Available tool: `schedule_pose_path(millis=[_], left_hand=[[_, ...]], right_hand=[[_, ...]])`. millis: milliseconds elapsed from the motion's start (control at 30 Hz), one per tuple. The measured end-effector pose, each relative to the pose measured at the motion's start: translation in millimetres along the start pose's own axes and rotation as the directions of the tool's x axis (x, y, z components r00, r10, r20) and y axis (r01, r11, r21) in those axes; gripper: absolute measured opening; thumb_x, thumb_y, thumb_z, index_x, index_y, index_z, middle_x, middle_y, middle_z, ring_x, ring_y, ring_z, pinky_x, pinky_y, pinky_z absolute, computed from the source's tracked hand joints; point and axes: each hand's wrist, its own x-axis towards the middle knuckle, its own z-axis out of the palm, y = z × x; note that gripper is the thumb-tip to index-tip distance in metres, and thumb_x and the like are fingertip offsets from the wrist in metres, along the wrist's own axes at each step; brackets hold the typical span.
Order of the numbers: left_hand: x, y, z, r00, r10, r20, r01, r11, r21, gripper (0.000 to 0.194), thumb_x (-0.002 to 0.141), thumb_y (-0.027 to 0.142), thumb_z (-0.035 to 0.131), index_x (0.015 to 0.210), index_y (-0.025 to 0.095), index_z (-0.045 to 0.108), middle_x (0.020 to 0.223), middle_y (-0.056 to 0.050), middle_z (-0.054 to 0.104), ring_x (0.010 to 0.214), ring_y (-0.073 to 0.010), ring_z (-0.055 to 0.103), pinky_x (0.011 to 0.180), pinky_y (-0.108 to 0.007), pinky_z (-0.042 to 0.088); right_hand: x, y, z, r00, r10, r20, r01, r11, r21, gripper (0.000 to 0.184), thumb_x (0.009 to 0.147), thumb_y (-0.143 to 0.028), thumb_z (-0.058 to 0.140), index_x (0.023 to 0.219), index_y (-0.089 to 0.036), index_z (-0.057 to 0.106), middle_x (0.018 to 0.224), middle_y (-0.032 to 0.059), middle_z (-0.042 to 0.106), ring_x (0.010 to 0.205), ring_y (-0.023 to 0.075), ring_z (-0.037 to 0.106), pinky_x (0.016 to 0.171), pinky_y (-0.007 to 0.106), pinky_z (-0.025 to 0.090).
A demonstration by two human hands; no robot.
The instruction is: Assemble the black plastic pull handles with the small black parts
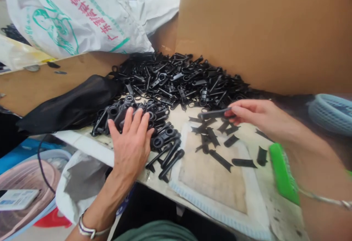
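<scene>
My left hand (131, 138) lies with its fingers spread on a cluster of black plastic parts with ringed ends (165, 137) at the table's front left. Pinched between the thumb and fingers of my right hand (251, 112) is a slim black plastic part (214, 113), held level above the table. Beneath and in front of it, several flat black plastic pieces (220, 160) are scattered over a pale worn mat (211, 189). Behind both hands rises a large heap of similar black parts (176, 77).
Cardboard (264, 32) walls the back. A white printed sack (82, 17) and a black cloth bag (71, 101) are at left. A green block (283, 173) and a blue basket (332, 114) stand at right. Below the table's left edge are a white bin (79, 182) and a pink basin (24, 186).
</scene>
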Motion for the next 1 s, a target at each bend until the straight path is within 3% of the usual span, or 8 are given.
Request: schedule_pose_path(millis=[100,167,233,300,433,567,733,1000], left_hand=[[-5.2,32.0,-16.8,0.997,0.072,-0.006,-0.069,0.935,-0.347,0.037,0.097,0.025,0.053,0.131,0.015,0.059,0.142,-0.017,0.057,0.141,-0.0323,0.044,0.12,-0.058,0.025],[-11.6,59.5,-25.0,0.959,0.161,0.232,0.039,0.74,-0.672,0.042,0.096,0.028,0.054,0.137,0.018,0.055,0.14,-0.015,0.06,0.132,-0.0292,0.054,0.11,-0.046,0.044],[-19.1,83.7,-25.4,0.761,0.334,0.557,0.376,0.473,-0.797,0.043,0.095,0.029,0.054,0.138,0.024,0.055,0.126,-0.01,0.068,0.105,-0.0243,0.068,0.088,-0.037,0.057],[-26.8,99.7,-18.0,0.559,0.436,0.705,0.688,0.231,-0.688,0.042,0.094,0.028,0.052,0.136,0.024,0.056,0.114,-0.009,0.069,0.088,-0.0204,0.07,0.07,-0.031,0.059],[-36.8,108.3,-0.4,0.403,0.36,0.841,0.91,-0.058,-0.411,0.04,0.088,0.027,0.058,0.125,0.013,0.064,0.106,-0.012,0.065,0.086,-0.02,0.068,0.064,-0.027,0.055],[-36.2,104.3,-1.2,0.38,0.289,0.879,0.918,-0.23,-0.322,0.037,0.083,0.027,0.066,0.117,0.014,0.069,0.119,-0.014,0.064,0.103,-0.0229,0.064,0.077,-0.03,0.054],[-35.7,97.3,-6.8,0.307,0.301,0.903,0.913,-0.36,-0.19,0.033,0.08,0.02,0.07,0.113,0.016,0.072,0.123,-0.012,0.065,0.113,-0.0236,0.063,0.088,-0.029,0.049],[-46.5,92.4,1.3,0.327,0.341,0.881,0.871,-0.47,-0.141,0.041,0.08,0.012,0.069,0.119,0.024,0.069,0.137,-0.008,0.055,0.122,-0.0276,0.06,0.091,-0.035,0.051]], right_hand=[[-42.3,-2.4,9.5,0.979,-0.007,0.202,0.016,0.999,-0.044,0.04,0.085,-0.057,0.061,0.08,-0.019,0.075,0.067,0.0016,0.067,0.063,0.0143,0.061,0.06,0.026,0.049],[-66.0,-4.2,25.4,0.934,-0.015,0.358,0.018,1.0,-0.005,0.038,0.09,-0.053,0.057,0.085,-0.02,0.075,0.068,0.0009,0.067,0.064,0.0145,0.061,0.061,0.026,0.049],[-81.8,-3.2,39.3,0.899,-0.029,0.436,-0.007,0.997,0.08,0.038,0.094,-0.049,0.052,0.088,-0.02,0.075,0.073,0.0014,0.068,0.067,0.0142,0.061,0.063,0.026,0.05],[-85.8,3.5,43.5,0.889,-0.025,0.456,-0.006,0.998,0.067,0.04,0.096,-0.049,0.05,0.086,-0.019,0.075,0.073,0.0015,0.069,0.068,0.0141,0.063,0.064,0.026,0.051],[-57.2,32.9,22.4,0.978,0.09,0.187,-0.018,0.934,-0.356,0.036,0.096,-0.045,0.048,0.092,-0.022,0.075,0.079,0.0011,0.073,0.07,0.0156,0.068,0.068,0.027,0.053],[-5.2,62.7,7.1,0.986,0.122,-0.113,-0.165,0.798,-0.58,0.024,0.094,-0.029,0.054,0.107,-0.018,0.072,0.111,0.0101,0.072,0.105,0.0258,0.066,0.093,0.041,0.05],[35.0,79.2,28.7,0.984,0.147,-0.101,-0.175,0.698,-0.694,0.033,0.094,-0.038,0.061,0.12,-0.018,0.062,0.123,0.0086,0.064,0.105,0.0213,0.064,0.09,0.045,0.054],[11.5,67.4,17.4,0.974,0.04,-0.224,-0.185,0.711,-0.678,0.022,0.088,-0.028,0.065,0.108,-0.02,0.071,0.108,0.0104,0.072,0.109,0.0319,0.064,0.091,0.048,0.052]])
